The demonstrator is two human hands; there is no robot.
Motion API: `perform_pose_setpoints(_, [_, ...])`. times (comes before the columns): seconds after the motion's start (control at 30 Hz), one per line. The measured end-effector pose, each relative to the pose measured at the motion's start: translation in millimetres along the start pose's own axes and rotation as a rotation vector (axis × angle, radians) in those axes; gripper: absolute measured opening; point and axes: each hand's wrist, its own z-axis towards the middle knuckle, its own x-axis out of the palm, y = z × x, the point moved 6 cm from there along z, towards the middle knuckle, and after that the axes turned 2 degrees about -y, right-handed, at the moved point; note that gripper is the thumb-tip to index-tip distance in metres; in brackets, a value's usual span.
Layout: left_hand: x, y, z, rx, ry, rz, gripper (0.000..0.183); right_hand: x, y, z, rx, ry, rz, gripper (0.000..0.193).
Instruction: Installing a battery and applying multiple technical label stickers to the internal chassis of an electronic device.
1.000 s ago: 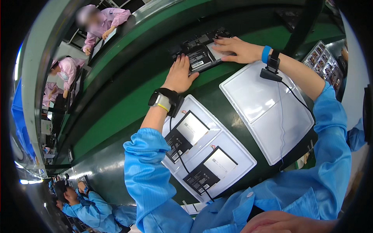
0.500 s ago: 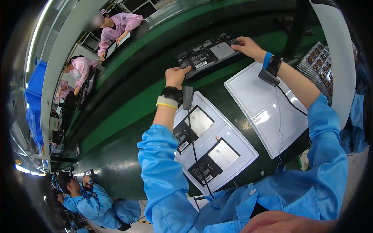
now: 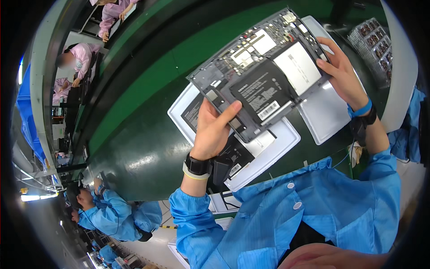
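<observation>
Between my hands I hold a dark grey open device casing point(image 3: 207, 75), tilted above the bench. Its circuit board point(image 3: 255, 47) is exposed, and a flat battery pack point(image 3: 260, 92), part black and part silver, lies along its near side. My left hand point(image 3: 212, 127) grips the near left corner, thumb on top. The right end is pinched by my right hand point(image 3: 342, 74), with the fingers partly hidden at the edge. Below the casing is a white tray point(image 3: 289, 139) with loose battery packs point(image 3: 235, 157), partly covered by the casing and my left hand.
Another white tray point(image 3: 322, 119) lies under my right arm. A stack of clear compartment trays point(image 3: 371, 49) with small parts stands at the right. The dark green bench point(image 3: 139, 152) extends left. Co-workers in pink point(image 3: 83, 62) and in blue point(image 3: 112, 210) are at the left.
Both hands have lifted the casing from the far side of the bench and brought it closer, above the trays. It now tilts toward me, showing more of the circuit board.
</observation>
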Motion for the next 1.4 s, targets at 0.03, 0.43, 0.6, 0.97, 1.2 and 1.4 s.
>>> perform_pose_setpoints(0.03, [0,7,-5,-0.022,0.021,-0.006,0.049,-4,-5,-10,0.022,-0.03,0.009,0.054])
perform_pose_setpoints(0.43, [1,39,-19,0.049,-0.037,0.088,0.046,-11,-34,-39,0.013,0.0,-0.027,0.067])
perform_pose_setpoints(0.6, [-3,45,-16,0.044,-0.078,0.12,0.042,-11,-34,-38,-0.025,0.01,-0.097,0.069])
perform_pose_setpoints(0.97, [-10,42,-6,-0.006,-0.116,0.081,0.045,-12,-35,-39,-0.037,-0.043,-0.161,0.072])
perform_pose_setpoints(1.2, [-8,39,-5,-0.049,-0.12,0.057,0.047,-6,-35,-35,0.126,0.01,-0.222,0.075])
perform_pose_setpoints(1.4, [-12,35,-13,0.027,-0.124,0.086,0.045,-2,-23,-41,0.074,0.067,-0.159,0.076])
